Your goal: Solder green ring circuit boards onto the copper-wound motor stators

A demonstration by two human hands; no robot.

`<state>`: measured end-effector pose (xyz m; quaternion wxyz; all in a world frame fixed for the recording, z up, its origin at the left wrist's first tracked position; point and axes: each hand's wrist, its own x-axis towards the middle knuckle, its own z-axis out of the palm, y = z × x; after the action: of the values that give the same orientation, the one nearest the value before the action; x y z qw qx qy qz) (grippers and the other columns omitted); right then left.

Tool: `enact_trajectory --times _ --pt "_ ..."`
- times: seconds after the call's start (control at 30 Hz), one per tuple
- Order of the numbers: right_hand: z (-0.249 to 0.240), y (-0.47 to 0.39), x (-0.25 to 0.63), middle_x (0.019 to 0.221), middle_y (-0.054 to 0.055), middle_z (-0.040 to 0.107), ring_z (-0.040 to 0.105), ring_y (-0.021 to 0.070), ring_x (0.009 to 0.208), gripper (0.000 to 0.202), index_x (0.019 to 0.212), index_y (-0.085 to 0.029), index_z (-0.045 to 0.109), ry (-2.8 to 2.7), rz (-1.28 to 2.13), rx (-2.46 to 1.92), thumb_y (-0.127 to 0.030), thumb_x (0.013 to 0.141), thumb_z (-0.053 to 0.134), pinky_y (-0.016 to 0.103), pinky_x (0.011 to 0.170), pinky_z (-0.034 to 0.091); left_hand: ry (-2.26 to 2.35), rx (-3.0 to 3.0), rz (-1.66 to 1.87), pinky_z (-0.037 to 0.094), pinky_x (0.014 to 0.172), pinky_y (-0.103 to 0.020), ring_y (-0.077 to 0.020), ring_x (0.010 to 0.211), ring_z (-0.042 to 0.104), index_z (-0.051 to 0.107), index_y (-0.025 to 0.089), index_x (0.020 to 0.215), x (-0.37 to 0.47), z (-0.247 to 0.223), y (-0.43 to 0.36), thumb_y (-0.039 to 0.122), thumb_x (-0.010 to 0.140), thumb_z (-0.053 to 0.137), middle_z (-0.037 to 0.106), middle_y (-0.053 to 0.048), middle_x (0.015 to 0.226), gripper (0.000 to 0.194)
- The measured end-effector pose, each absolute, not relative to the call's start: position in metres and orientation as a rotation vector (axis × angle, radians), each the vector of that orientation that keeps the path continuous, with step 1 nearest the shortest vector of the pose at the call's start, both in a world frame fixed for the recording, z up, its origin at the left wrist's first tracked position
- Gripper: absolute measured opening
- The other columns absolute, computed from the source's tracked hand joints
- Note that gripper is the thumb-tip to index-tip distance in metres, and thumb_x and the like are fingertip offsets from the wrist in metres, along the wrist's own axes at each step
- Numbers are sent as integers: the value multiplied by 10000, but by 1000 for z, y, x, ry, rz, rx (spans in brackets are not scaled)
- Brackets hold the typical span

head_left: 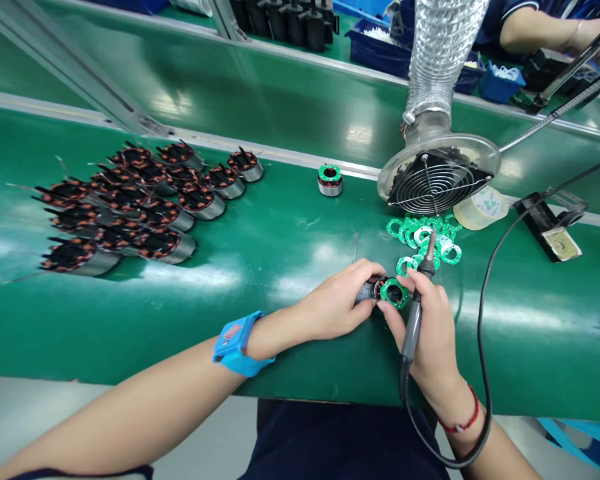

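Observation:
My left hand (337, 300) is closed around a motor stator (366, 292) lying on its side, its wound end turned to the right. Against that end sits a green ring-shaped circuit board (403, 301), which the thumb and a fingertip of my right hand (433, 327) touch. A soldering iron (414, 320) is also held in my right hand, its tip pointing up and away from the stator. Just beyond lies a pile of green ring boards (423, 243). Farther back, one stator with a green board on top (329, 180) stands upright.
Many wound stators (130, 207) stand grouped at the left. A fume extractor (437, 173) hangs over the board pile, beside a tape roll (481, 208) and a soldering iron stand (550, 227). The iron's black cable (483, 333) loops over my right forearm. Another person's arm (540, 30) shows behind the partition.

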<state>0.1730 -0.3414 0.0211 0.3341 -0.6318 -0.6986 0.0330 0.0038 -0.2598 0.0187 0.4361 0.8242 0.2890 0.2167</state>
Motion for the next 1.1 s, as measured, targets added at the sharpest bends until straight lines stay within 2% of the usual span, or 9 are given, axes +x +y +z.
enact_trajectory --times 0.17,0.27,0.33,0.43,0.63,0.83,0.93,1.03,1.1 --pt "18 -353 175 1157 103 687 644 268 989 452 1364 -258 438 -1802 222 -1663 -289 938 585 459 847 543 724 2042 620 522 943 -434 -235 1095 578 470 185 1170 8 21 -267 82 803 482 592 -106 1155 381" --pt "22 -351 174 1202 109 669 649 269 1043 509 1388 -250 404 -1784 288 -1633 -300 925 609 461 884 546 723 2043 597 508 979 -459 -247 1137 569 454 193 1204 9 16 -268 108 832 515 584 -115 1201 387" --pt "26 -347 174 1179 118 669 650 279 1028 512 1379 -233 412 -1814 273 -1646 -331 921 620 458 858 550 728 2033 569 495 1004 -480 -256 1172 560 438 200 1242 9 12 -267 143 861 542 573 -121 1243 399" --pt "33 -343 175 1104 112 670 636 269 945 419 1350 -211 439 -1910 190 -1683 -274 952 553 441 800 541 755 1982 527 492 1009 -481 -253 1178 564 433 210 1269 7 8 -266 179 881 576 574 -114 1245 414" --pt "38 -343 172 1006 119 653 545 249 806 369 1335 -172 462 -2118 -91 -1706 -158 967 483 386 676 474 788 1952 520 488 985 -437 -233 1116 571 484 208 1169 10 8 -266 134 880 563 591 -90 1168 309" --pt "23 -346 168 1058 109 657 587 246 874 392 1319 -200 462 -1831 18 -1658 -259 949 579 392 740 500 833 1950 529 501 926 -428 -236 1049 571 490 189 1127 12 8 -269 138 870 548 580 -89 1100 269" --pt "16 -349 168 1092 113 665 597 268 934 417 1320 -218 469 -1754 44 -1702 -295 934 607 416 774 501 776 1923 558 498 955 -417 -219 1069 572 477 191 1162 9 11 -267 85 838 518 577 -84 1125 343" --pt "14 -354 167 1129 111 675 598 275 956 438 1340 -222 467 -1754 79 -1714 -284 928 603 432 803 501 743 1886 624 497 983 -402 -203 1103 569 451 188 1223 8 16 -266 39 819 480 563 -91 1181 432" --pt "13 -357 167 1172 107 672 603 269 988 447 1367 -227 452 -1760 103 -1687 -226 933 561 431 826 502 741 1945 647 495 983 -421 -225 1111 558 469 169 1217 12 17 -267 108 857 555 564 -105 1185 376"
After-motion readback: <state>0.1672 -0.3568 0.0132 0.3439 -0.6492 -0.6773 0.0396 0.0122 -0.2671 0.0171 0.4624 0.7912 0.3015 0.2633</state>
